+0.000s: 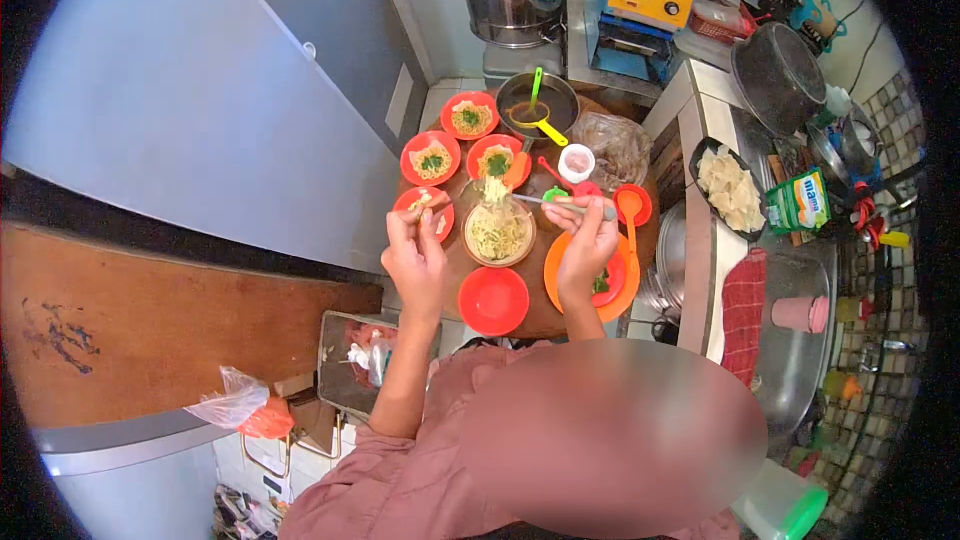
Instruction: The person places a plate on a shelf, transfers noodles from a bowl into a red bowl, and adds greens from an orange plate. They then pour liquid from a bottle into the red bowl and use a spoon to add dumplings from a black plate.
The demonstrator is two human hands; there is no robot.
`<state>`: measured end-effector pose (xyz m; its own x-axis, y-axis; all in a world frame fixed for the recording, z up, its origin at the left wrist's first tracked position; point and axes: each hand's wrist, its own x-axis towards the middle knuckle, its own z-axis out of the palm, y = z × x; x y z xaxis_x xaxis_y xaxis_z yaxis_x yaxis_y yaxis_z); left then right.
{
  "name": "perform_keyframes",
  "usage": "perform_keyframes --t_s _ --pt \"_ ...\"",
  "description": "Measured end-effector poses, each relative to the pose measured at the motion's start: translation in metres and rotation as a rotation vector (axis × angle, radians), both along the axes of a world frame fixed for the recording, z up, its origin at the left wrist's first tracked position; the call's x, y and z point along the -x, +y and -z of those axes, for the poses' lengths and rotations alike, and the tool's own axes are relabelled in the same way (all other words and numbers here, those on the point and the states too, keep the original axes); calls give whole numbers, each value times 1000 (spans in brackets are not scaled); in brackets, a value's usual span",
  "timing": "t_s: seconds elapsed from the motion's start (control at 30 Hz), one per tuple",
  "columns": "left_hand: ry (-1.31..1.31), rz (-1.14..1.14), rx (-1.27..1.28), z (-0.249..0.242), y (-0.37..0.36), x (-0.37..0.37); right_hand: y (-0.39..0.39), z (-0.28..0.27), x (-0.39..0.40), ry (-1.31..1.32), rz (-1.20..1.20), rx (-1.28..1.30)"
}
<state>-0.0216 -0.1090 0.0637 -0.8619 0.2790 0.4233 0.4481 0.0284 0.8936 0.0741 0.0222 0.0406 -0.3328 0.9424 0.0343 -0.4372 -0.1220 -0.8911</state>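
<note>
My left hand (414,258) is closed, its fingertips pinched on a thin brown utensil with pale food at its tip. My right hand (587,248) grips the handle of a metal utensil (545,201) that points left, over a bowl. Between the hands sits the bowl of pale yellow shredded food (497,235), with a small clump of it raised at the utensil's tip. Just above my left hand is a red bowl (443,224). An orange plate (556,292) with a red bowl and green leaves lies under my right hand. An empty red bowl (493,301) stands nearest to me.
Red bowls of noodles (470,120) stand at the table's far left. Behind them are a dark pan (566,100) and a yellow strainer (541,124). Right of these lie a plastic bag (618,148) and a white cup (576,162). A counter with a sink (798,370) runs along the right.
</note>
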Motion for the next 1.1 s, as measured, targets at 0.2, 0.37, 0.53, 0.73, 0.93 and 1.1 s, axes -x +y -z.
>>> perform_keyframes --t_s 0.2,0.37,0.53,0.73,0.93,1.1 --pt "1 102 -61 -8 3 10 -3 -4 4 42 42 -53" --pt "-64 85 84 18 5 12 0 19 4 -128 -67 -164" --pt "-141 45 206 130 8 26 13 101 3 -404 -377 -417" --pt "-259 -42 297 195 3 38 16 135 -2 -581 -462 -813" --pt "-535 -28 -134 172 14 19 5 132 -4 -584 -449 -646" --pt "-460 -14 -25 192 22 18 -2 144 1 -432 -385 -247"
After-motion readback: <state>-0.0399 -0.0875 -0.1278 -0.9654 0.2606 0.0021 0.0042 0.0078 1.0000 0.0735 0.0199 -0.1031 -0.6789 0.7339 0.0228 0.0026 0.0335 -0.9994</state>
